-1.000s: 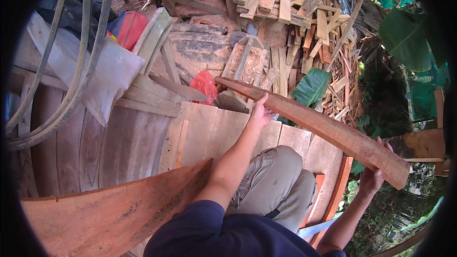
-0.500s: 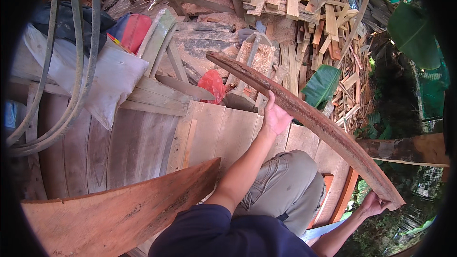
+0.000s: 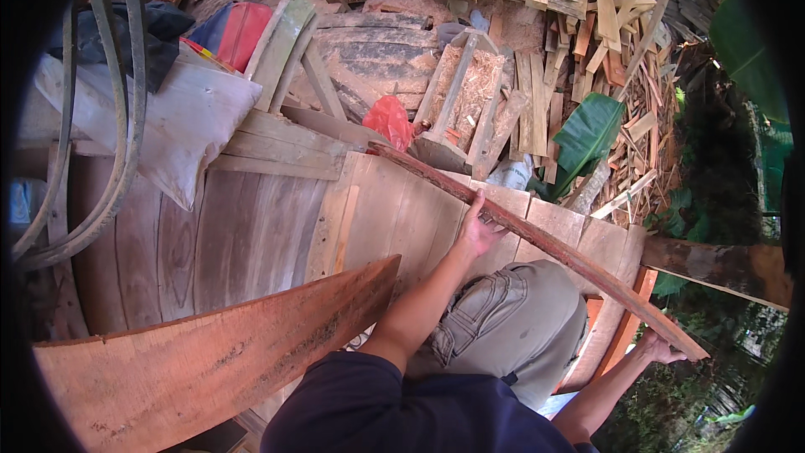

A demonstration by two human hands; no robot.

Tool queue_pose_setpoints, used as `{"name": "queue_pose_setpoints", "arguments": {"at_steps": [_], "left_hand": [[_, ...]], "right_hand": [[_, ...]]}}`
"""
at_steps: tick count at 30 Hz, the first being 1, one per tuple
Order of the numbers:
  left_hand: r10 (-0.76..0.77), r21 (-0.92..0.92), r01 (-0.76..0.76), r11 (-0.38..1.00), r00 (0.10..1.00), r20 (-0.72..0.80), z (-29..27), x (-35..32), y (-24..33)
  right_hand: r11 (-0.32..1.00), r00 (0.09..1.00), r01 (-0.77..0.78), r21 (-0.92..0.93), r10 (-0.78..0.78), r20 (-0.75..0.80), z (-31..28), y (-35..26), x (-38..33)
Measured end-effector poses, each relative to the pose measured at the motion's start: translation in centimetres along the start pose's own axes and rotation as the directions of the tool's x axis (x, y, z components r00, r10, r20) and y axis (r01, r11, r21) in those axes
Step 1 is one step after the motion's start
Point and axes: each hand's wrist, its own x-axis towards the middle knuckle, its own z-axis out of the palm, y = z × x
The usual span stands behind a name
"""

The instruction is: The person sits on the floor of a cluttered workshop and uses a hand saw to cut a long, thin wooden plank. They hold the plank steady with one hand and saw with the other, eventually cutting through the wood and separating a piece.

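Between your two hands runs a long, curved reddish plank [image 3: 545,239], held edge-up above the grey wooden planking [image 3: 251,235]. Your left hand [image 3: 480,231] grips it near the middle; your right hand [image 3: 662,346] closes around its near end. You seem to be positioning it. Next, judge where its far tip, beyond your left hand by the red bag [image 3: 390,120], should rest.

left hand [image 3: 478,233] gripping, right hand [image 3: 660,346] seemingly closed
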Motion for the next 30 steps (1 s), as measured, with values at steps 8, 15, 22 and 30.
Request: {"name": "queue_pose_setpoints", "arguments": {"at_steps": [8,15,22,30], "left_hand": [[0.025,-0.005,-0.025,1.000,0.999,-0.046,-9.2,2.4,1.4],[-0.020,0.092,0.037,0.995,0.983,-0.181,-11.5,2.6,3.8],[-0.002,0.276,0.058,0.959,0.980,-0.200,-9.4,5.3,4.2],[0.031,0.329,0.080,0.941,0.947,-0.319,-9.9,6.7,4.9]], "right_hand": [[0.970,0.940,-0.166,-0.176,0.102,-0.324,6.3,6.9,-5.8],[0.905,0.897,-0.377,-0.198,0.303,-0.323,0.8,9.5,-4.6],[0.805,0.909,-0.417,-0.422,0.355,-0.221,0.7,10.1,-2.7],[0.696,0.852,-0.522,-0.493,0.395,-0.344,0.2,13.3,-0.5]]}}
